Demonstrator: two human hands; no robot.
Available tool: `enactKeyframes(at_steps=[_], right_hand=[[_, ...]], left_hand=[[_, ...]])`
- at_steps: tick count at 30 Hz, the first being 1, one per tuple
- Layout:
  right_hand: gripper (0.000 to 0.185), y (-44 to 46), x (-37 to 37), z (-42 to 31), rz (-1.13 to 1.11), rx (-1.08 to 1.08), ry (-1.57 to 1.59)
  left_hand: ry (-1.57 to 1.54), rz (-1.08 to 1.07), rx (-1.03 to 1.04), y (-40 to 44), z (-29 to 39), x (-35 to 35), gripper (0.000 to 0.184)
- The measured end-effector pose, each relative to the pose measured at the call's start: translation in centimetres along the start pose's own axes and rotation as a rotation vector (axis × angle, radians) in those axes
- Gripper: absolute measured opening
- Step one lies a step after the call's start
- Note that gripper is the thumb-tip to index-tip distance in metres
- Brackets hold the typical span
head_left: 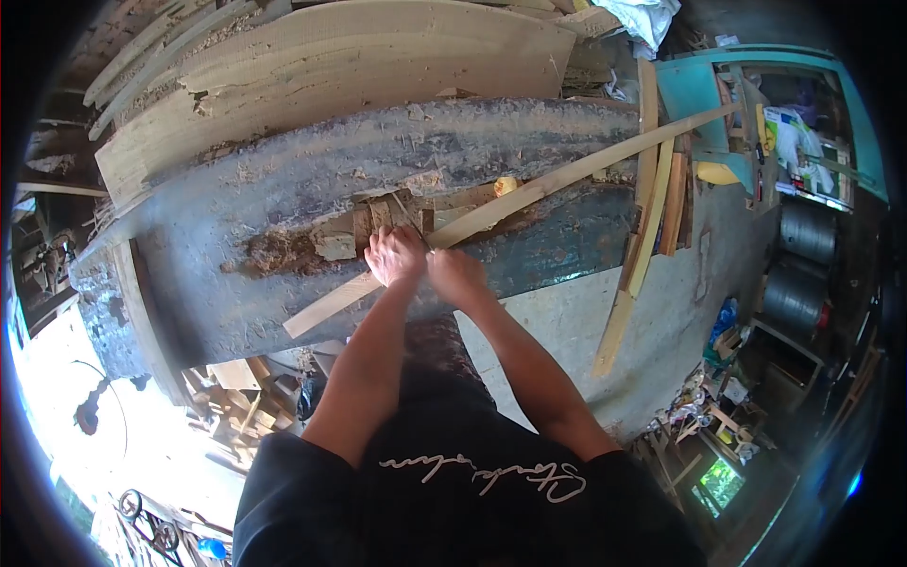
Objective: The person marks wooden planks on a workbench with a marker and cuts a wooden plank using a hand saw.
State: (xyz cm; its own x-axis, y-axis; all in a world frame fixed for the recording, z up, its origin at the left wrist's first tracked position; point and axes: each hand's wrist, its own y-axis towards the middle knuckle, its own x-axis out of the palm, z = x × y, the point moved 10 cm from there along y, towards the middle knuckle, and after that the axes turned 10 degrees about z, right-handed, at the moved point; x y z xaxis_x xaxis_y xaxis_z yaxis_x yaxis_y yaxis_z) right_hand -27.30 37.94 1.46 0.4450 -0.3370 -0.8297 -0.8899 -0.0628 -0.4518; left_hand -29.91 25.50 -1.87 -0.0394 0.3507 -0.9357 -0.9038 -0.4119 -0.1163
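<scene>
A long pale wooden strip point(567, 178) lies slantwise across a worn dark workbench point(208, 227). My left hand point(395, 256) presses down on the strip near the middle of the bench, its fingers bent over the wood. Just to its right, my right hand point(456, 280) is closed in a fist, slightly blurred. A thin dark tool point(413, 219) rises between the two hands; its lower end is hidden by my right hand. Small wood blocks point(378, 215) sit right beyond my left fingers, in a broken hollow of the bench top.
Wide wooden boards point(359, 57) are stacked behind the bench. Several narrow strips point(658, 213) lean at its right end. A small yellowish object point(505, 186) lies on the bench. Wood offcuts point(241, 397) are piled below left, and a teal frame point(694, 94) stands at the right.
</scene>
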Motion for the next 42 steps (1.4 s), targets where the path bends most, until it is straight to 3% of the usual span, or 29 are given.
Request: enactKeyframes(at_steps=[3, 5, 11, 15, 18, 23, 27, 30, 32, 35, 42], right_hand=[[0.035, -3.7, -2.9, 0.4, 0.031, 0.028, 0.002], [0.033, -6.0, -3.1, 1.1, -0.095, 0.114, -0.072], [0.033, -0.3, 0.1, 0.2, -0.046, 0.041, -0.007], [0.032, -4.9, -2.7, 0.7, 0.036, 0.056, 0.003], [0.030, -6.3, -2.6, 1.7, -0.070, 0.170, -0.055], [0.029, -0.1, -0.2, -0.1, -0.007, 0.032, -0.018], [0.029, -4.7, -3.0, 0.5, 0.055, 0.044, 0.010], [0.028, -5.9, -2.6, 1.5, -0.063, 0.152, -0.042], [0.029, -3.0, -1.9, 0.6, 0.071, 0.043, 0.021], [0.028, -0.8, -0.7, -0.2, 0.073, -0.007, -0.012], [0.025, -6.1, -2.6, 1.5, -0.022, 0.134, -0.033]], left_hand=[[0.006, -0.015, -0.035, -0.2, -0.4, 0.8, 0.037], [0.023, -0.042, -0.053, -0.1, -0.7, 1.3, 0.038], [0.035, -0.039, -0.042, -0.1, -0.6, 0.6, 0.039], [0.030, -0.065, -0.002, -0.2, -0.1, 0.8, 0.039], [0.046, -0.064, -0.002, -0.5, -0.3, 1.2, 0.039], [0.070, -0.083, -0.011, -0.3, -0.1, 0.9, 0.037], [0.048, -0.060, -0.014, -0.2, -0.2, 0.9, 0.037], [0.051, -0.085, -0.009, -0.5, -0.2, 1.2, 0.038], [0.037, -0.031, -0.011, -0.3, -0.2, 0.9, 0.039], [0.076, -0.077, -0.013, -0.3, -0.1, 0.8, 0.039], [0.056, -0.096, -0.025, -0.4, -0.2, 1.2, 0.039]])
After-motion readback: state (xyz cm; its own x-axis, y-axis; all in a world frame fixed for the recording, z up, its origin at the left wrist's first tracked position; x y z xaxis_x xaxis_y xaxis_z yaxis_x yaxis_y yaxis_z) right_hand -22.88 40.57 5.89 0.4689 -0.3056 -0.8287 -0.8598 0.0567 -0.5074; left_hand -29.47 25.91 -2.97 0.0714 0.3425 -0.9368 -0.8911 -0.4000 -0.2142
